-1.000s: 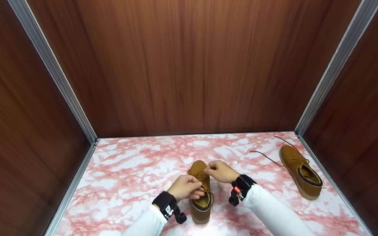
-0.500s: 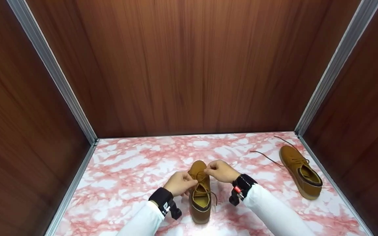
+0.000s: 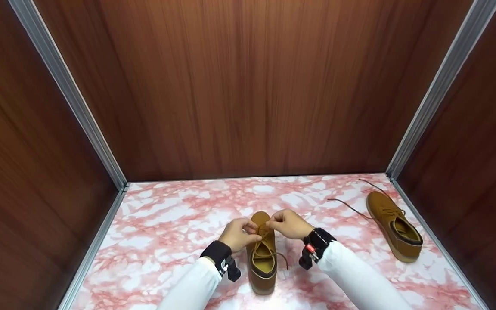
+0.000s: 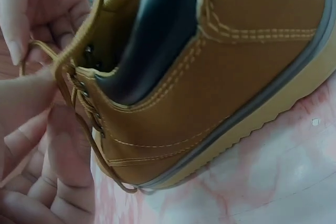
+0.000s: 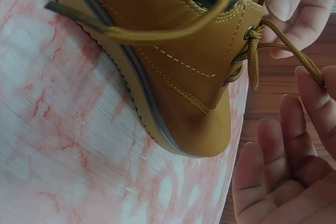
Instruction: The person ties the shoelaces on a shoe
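Head view shows the tan lace-up shoe (image 3: 262, 254) standing mid-bench, toe away, with the left hand (image 3: 238, 234) and right hand (image 3: 289, 224) each pinching a strand of its lace (image 5: 278, 45) over the eyelets. Judging by this, the laces are being tied; next probably calls for crossing the strands while keeping even tension.

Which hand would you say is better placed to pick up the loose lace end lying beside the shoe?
Probably the right hand: the loose lace end trails off the shoe on its side, while the left hand pinches lace opposite.
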{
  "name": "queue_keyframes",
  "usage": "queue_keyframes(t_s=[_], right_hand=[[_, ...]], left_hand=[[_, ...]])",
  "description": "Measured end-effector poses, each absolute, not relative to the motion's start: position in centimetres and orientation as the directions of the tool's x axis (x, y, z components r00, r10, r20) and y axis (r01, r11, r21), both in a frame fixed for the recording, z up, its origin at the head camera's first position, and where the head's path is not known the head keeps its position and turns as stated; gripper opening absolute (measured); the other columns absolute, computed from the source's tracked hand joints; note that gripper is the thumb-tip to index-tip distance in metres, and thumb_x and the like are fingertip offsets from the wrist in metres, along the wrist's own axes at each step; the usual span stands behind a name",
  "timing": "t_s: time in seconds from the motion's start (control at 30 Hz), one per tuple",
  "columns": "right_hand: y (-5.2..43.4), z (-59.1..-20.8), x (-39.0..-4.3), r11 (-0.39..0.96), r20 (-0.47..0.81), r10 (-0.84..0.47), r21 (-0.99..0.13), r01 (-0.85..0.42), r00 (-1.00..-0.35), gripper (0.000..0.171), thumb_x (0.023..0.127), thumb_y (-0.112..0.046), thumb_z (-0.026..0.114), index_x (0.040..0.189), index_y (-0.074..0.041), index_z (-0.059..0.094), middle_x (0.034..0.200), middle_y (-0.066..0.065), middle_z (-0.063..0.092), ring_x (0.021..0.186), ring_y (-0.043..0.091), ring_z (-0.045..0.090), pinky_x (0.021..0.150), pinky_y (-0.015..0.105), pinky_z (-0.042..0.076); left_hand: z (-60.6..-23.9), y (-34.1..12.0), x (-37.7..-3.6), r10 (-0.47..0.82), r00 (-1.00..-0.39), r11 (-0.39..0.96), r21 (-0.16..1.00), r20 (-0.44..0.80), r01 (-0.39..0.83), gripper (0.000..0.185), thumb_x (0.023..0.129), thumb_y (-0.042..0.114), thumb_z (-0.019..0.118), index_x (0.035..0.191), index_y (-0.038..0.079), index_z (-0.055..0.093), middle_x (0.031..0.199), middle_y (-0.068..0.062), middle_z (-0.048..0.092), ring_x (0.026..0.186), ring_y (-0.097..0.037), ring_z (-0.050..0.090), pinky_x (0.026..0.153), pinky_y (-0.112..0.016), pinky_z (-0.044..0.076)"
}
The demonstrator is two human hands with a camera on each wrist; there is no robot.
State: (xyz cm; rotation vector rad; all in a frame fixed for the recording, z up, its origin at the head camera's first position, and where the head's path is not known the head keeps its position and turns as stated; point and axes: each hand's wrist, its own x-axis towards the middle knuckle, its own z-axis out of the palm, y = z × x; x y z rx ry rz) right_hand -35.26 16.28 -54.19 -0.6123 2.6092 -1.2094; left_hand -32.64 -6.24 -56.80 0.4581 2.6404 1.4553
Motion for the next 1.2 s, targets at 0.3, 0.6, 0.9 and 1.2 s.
queue_keyframes(t_s=[0.3,0.6,0.9,1.2], right_hand=[[15.6,-54.0,-35.4,0.58,0.014,-0.423,-0.764,-0.282,-0.906,0.034,0.099,-0.022,0.067,0.076,0.004,0.073,0.06,-0.012,0.048,0.059,0.007,0.04,0.054,0.02,0.031],[15.0,-53.8,-35.8,0.572,0.028,-0.426,-0.766,-0.293,-0.904,0.033,0.097,-0.021,0.068,0.077,0.004,0.074,0.062,-0.013,0.052,0.06,0.006,0.041,0.055,0.02,0.031],[15.0,-53.5,-36.0,0.569,0.018,-0.429,-0.771,-0.286,-0.903,0.03,0.096,-0.023,0.07,0.08,0.001,0.077,0.067,-0.008,0.06,0.061,0.005,0.042,0.055,0.019,0.032],[16.5,-52.5,-36.3,0.587,0.045,-0.392,-0.757,-0.288,-0.919,0.027,0.097,-0.02,0.07,0.075,-0.005,0.07,0.068,-0.012,0.053,0.067,0.006,0.046,0.062,0.021,0.038]], left_hand=[[-57.3,-5.7,-32.9,0.316,-0.943,0.5,0.828,0.1,0.256,0.028,0.083,0.024,0.088,0.1,0.004,0.078,0.082,-0.002,0.074,0.07,-0.004,0.06,0.064,-0.017,0.05],[-57.5,-5.5,-32.9,0.338,-0.929,0.522,0.791,0.151,0.318,0.013,0.086,0.019,0.084,0.087,0.007,0.079,0.076,-0.002,0.075,0.064,0.001,0.056,0.061,-0.015,0.047],[-57.4,-5.2,-32.8,0.339,-0.921,0.528,0.771,0.193,0.357,0.013,0.089,0.015,0.08,0.081,0.006,0.076,0.072,-0.002,0.071,0.063,0.0,0.052,0.061,-0.016,0.044],[-57.9,-5.2,-32.6,0.316,-0.935,0.509,0.803,0.162,0.311,0.013,0.09,0.018,0.079,0.084,0.007,0.075,0.076,0.002,0.066,0.069,-0.002,0.053,0.065,-0.017,0.045]])
